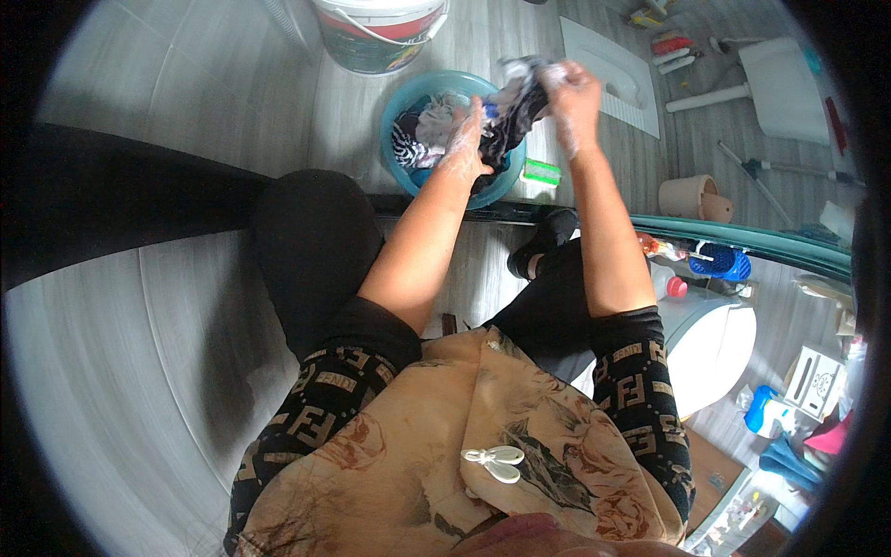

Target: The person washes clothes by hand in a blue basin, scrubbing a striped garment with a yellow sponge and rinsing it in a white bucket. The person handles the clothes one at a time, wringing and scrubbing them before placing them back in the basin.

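My right hand (572,94) grips one end of a wet dark-and-white garment (518,115) and holds it up at the right rim of a round blue plastic basin (514,182). The garment hangs down into the basin and is blurred at its top. Against the garment's lower part rests my left hand (465,143), thumb spread from the fingers, palm towards the cloth. White suds coat both hands. Other clothes lie in the basin, among them a grey cloth (437,122) and a black-and-white striped piece (407,147).
A green-edged scrub brush (541,173) lies right of the basin. Behind stands a large paint bucket (381,35); a squat toilet (612,73) is at the back right. A glass panel edge (752,240) runs along the right. Below it stands a white appliance (713,355).
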The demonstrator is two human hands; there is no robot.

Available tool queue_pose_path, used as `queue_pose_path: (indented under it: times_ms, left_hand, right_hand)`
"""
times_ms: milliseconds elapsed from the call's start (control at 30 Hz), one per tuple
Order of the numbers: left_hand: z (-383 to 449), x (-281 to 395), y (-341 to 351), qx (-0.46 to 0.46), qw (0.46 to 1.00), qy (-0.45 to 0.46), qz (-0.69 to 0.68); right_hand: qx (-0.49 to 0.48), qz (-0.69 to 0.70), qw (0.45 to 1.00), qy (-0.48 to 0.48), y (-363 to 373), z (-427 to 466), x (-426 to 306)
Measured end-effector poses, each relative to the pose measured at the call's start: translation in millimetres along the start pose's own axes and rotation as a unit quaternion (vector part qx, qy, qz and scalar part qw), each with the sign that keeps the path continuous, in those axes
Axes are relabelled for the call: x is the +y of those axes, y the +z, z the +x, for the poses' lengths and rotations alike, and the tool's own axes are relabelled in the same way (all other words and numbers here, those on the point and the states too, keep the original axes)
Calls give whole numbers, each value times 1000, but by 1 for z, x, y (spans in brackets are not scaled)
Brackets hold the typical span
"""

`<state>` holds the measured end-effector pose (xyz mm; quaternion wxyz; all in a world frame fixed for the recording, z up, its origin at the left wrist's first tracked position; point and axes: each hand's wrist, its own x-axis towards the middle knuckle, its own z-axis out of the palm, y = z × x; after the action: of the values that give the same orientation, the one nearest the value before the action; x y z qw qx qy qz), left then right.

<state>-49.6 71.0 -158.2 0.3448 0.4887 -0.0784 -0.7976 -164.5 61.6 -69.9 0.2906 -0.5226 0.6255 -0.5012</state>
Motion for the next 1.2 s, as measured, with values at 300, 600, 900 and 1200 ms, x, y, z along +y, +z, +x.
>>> queue_pose_path:
  times_ms: [300, 600, 900, 1200]
  left_hand:
    - [30, -2, -21, -631, 721, -19, -286]
    - [43, 0, -9, -188, 942, 71, -267]
    - [-13, 18, 27, -108, 964, 236, -60]
    - [-39, 28, 31, -203, 956, 211, -24]
  right_hand:
    - [-95, -339, 919, -177, 42, -83, 0]
    - [-31, -325, 930, -170, 33, -55, -15]
    - [59, -446, 893, 19, -5, 1, 23]
    - [-169, -224, 955, -94, -14, -14, 12]
